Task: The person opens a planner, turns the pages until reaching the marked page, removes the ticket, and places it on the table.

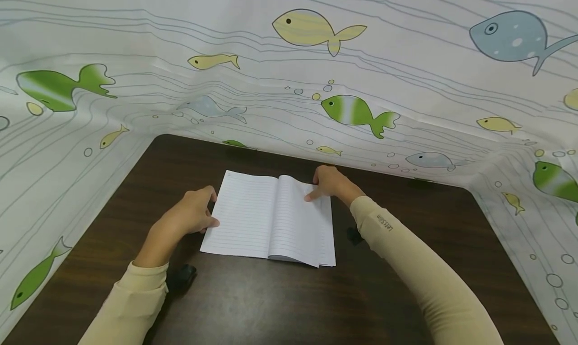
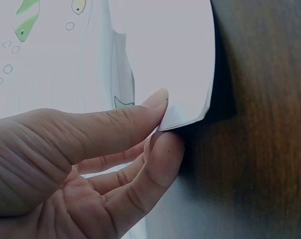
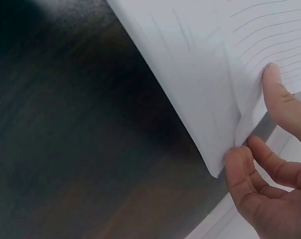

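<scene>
We are seeing the dark worktop (image 1: 253, 305) stretching out to the left, the right and the near side of the open lined notebook (image 1: 248, 209), whose top edge is lying near the worktop's far edge. A white fish-printed sheet (image 1: 135, 39) is rising behind and along both sides, and the brown surface is shining faintly in front. With our left hand (image 1: 191, 212) we are pinching the notebook's left edge; with our right hand (image 1: 331, 182) we are gripping near its upper right corner, thumb on top
</scene>
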`<action>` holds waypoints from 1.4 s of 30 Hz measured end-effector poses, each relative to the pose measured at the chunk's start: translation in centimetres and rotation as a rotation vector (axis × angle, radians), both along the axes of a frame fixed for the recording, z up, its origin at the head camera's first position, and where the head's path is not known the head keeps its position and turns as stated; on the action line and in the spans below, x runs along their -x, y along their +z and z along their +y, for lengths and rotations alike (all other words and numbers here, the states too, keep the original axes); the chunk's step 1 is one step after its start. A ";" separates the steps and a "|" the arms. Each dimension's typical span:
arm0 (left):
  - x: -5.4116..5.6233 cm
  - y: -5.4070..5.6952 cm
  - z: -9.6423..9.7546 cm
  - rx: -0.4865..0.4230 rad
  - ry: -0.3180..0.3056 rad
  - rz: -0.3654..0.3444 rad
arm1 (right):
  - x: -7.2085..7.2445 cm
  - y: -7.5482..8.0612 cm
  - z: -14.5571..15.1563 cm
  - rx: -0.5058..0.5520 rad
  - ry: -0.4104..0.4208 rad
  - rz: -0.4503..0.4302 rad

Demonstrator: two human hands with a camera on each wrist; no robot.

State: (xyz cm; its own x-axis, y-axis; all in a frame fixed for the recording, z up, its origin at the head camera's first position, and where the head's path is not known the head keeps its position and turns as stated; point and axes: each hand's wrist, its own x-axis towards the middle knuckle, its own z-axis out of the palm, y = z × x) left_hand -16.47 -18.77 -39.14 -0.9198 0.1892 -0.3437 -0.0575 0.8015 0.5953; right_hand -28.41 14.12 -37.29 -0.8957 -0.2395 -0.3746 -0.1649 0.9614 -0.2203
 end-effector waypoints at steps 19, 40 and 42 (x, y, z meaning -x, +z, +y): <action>0.1 -0.1 -0.1 -0.007 0.003 0.000 | 0.3 -0.5 0.7 0.035 0.035 0.070; 0.1 -0.1 -0.1 -0.011 -0.004 -0.005 | 0.7 0.2 3.2 0.130 0.066 0.185; 0.1 -0.1 -0.1 -0.013 -0.005 -0.004 | 0.7 0.7 3.2 0.128 0.078 0.195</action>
